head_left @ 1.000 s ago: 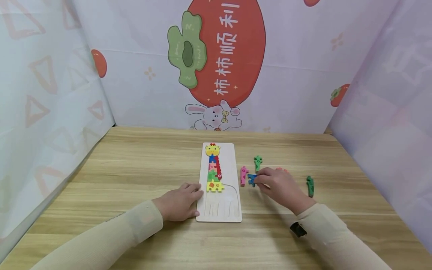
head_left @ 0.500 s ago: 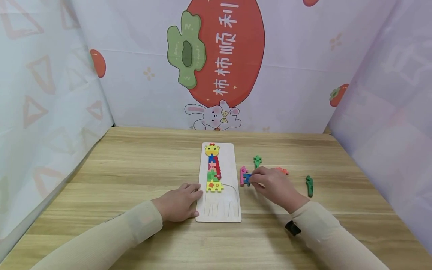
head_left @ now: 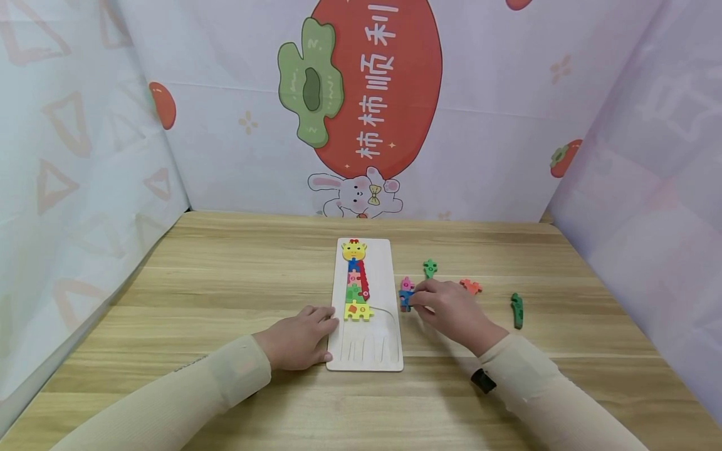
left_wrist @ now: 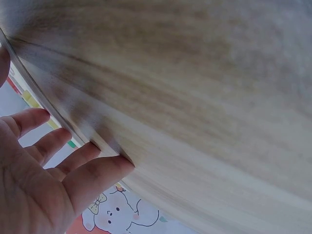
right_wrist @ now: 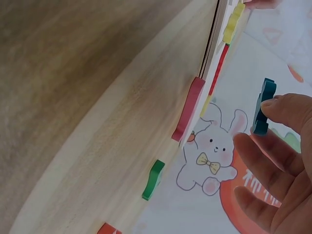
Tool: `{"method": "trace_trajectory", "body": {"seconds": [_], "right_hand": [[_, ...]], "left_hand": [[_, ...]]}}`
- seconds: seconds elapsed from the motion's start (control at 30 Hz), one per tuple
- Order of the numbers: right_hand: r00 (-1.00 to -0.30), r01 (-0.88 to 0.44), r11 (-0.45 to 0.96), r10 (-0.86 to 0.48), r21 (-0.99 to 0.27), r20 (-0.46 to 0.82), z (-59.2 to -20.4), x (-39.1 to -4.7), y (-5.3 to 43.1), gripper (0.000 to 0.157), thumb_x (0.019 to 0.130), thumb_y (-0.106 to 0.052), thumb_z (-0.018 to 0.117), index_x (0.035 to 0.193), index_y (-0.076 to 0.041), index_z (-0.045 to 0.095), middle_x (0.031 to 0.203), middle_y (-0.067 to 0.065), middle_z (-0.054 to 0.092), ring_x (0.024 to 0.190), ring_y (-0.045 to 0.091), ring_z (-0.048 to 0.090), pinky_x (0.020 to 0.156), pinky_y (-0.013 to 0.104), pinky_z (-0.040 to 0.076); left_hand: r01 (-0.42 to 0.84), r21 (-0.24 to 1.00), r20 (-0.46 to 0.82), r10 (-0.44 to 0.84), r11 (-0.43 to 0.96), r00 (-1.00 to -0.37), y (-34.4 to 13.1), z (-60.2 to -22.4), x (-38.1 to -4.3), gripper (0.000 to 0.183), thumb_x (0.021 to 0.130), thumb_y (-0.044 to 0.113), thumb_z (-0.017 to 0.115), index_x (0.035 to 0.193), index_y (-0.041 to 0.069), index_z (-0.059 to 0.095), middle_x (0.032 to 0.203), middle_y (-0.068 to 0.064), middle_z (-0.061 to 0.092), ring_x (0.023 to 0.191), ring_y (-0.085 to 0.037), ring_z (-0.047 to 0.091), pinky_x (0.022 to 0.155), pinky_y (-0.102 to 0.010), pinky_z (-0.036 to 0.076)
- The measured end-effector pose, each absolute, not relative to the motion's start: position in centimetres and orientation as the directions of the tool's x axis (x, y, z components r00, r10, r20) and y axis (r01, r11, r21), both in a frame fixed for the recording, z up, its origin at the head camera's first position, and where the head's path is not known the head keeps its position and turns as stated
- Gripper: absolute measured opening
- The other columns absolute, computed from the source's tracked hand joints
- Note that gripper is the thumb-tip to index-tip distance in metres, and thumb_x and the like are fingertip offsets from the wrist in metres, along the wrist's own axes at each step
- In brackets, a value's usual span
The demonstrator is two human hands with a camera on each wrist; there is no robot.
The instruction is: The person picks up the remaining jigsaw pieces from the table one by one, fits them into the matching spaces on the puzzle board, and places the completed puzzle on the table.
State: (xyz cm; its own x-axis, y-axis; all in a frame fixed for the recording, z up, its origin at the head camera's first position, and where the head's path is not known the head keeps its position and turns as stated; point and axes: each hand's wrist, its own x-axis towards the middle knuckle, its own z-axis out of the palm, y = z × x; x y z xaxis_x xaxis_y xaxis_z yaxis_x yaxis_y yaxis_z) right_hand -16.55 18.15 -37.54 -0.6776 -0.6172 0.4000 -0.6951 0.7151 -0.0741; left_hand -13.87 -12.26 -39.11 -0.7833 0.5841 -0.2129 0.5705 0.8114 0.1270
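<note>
A pale wooden puzzle board [head_left: 380, 263] lies on the table in the head view. In it sits a partly filled giraffe: a yellow head [head_left: 354, 251], a red mane [head_left: 363, 279], and blue, pink, green and yellow [head_left: 358, 311] neck and body pieces. Along the board's left edge rests my left hand [head_left: 299, 338], its fingertips and thumb touching the rim. My right hand [head_left: 454, 313] pinches a blue puzzle piece [right_wrist: 265, 106] between thumb and fingers, raised off the table in the right wrist view. From the head, that piece overlaps a pink piece [head_left: 407, 284] right of the board.
More loose pieces lie right of the board: a green one [head_left: 430, 269] behind the right hand, an orange-red one [head_left: 470, 287], and a dark green one [head_left: 517, 311] farther right. Printed cloth walls [head_left: 479, 156] close in the table's back and sides.
My right hand has moved left with the blue piece, from beside the pink piece to over it, uncovering more of the orange-red piece. My left hand stays on the board's edge.
</note>
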Motion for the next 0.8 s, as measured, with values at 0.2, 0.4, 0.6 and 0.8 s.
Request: {"method": "trace_trajectory", "body": {"seconds": [0.2,0.4,0.6,0.8], "right_hand": [[-0.677,-0.699,0.711,-0.622,-0.078,0.394,-37.5,-16.6,17.9,0.015,0.076,-0.009,0.082,0.088,-0.017,0.077,0.092,-0.001,0.069,0.078,0.013,0.064,0.068,0.029,0.055],[-0.673,-0.705,0.705,-0.630,-0.077,0.388,-37.3,-16.6,17.5,0.016,0.076,-0.011,0.083,0.089,-0.017,0.077,0.093,-0.001,0.070,0.079,0.013,0.065,0.070,0.030,0.056],[-0.677,-0.705,0.704,-0.637,-0.078,0.369,-37.3,-16.5,17.1,0.015,0.077,-0.012,0.082,0.089,-0.017,0.077,0.093,-0.001,0.069,0.079,0.014,0.064,0.071,0.031,0.056],[-0.673,-0.713,0.696,-0.642,-0.090,0.367,-37.4,-16.6,16.9,0.014,0.077,-0.011,0.082,0.089,-0.017,0.076,0.093,-0.001,0.069,0.077,0.012,0.063,0.070,0.029,0.055]], "left_hand": [[0.565,0.125,-0.217,0.579,0.815,-0.786,-12.2,-39.2,-13.9,0.063,0.089,0.045,0.066,0.140,0.013,0.049,0.147,-0.008,0.042,0.132,-0.028,0.041,0.100,-0.038,0.047],[0.561,0.126,-0.222,0.574,0.818,-0.788,-12.3,-39.1,-13.9,0.063,0.089,0.045,0.066,0.141,0.013,0.049,0.147,-0.008,0.042,0.133,-0.027,0.041,0.100,-0.038,0.047],[0.559,0.120,-0.228,0.571,0.820,-0.789,-12.3,-39.1,-13.9,0.064,0.089,0.046,0.066,0.141,0.014,0.048,0.147,-0.007,0.042,0.133,-0.027,0.040,0.101,-0.037,0.046],[0.566,0.123,-0.220,0.578,0.815,-0.786,-12.3,-39.1,-13.9,0.063,0.088,0.045,0.066,0.140,0.014,0.049,0.146,-0.008,0.043,0.132,-0.027,0.041,0.100,-0.038,0.047]]}}
